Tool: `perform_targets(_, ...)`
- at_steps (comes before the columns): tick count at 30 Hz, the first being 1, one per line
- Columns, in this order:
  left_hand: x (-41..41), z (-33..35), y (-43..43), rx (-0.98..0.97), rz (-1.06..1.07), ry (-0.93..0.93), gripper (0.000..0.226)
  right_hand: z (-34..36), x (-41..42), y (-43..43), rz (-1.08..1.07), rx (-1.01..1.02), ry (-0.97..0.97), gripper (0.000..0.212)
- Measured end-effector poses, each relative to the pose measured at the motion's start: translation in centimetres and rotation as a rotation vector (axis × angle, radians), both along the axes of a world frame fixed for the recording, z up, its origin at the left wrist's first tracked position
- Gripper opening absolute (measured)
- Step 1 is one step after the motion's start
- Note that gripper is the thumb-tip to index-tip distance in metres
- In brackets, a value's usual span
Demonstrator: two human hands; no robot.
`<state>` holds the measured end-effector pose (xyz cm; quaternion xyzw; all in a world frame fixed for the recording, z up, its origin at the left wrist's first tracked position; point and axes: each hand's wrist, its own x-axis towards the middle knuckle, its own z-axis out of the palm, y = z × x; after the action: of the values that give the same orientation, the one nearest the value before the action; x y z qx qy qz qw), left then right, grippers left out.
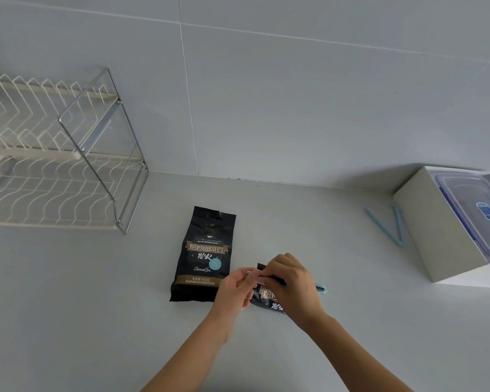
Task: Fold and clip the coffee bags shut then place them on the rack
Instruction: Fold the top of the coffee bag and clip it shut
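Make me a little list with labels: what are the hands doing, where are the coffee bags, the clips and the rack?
left hand: pinching the folded top of the held bag
right hand: pressing the fold, over a blue clip
held bag: black, partly hidden by both hands
second bag: flat on the counter, unclipped
spare clip: blue, open, beside the box
rack: far left, wire shelves
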<state>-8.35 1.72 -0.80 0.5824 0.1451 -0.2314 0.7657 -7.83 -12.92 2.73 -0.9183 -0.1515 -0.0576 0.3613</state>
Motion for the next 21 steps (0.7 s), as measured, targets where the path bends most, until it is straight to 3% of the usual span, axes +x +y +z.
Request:
perform_targets(6,-0.9,-0.4,-0.3,-0.029,0.036,-0.076,0.034,0.6,0.0,-0.2,0.085,-0.017,-0.042,0.013)
perform_targets(11,-1.4,-1.2,0.5,0.087,0.043,-0.073,0.022,0.4,-0.6,0.2,0.155,-0.019,-0.101,0.013)
perform_targets(16,-1.9,-2.0,0.7,0.215,0.002,-0.132,0.016,-0.3,-1.4,0.3,0.162,-0.025,-0.023,0.011)
perform_targets(19,-1.6,-2.3,0.9,0.265,-0.045,-0.138,0.016,0.7,-0.6,0.5,0.227,-0.189,0.083,0.006)
perform_targets(21,-1.4,-2.2,0.9,0.273,-0.067,-0.118,0.016,1.4,0.4,0.9,0.258,-0.308,0.133,0.014)
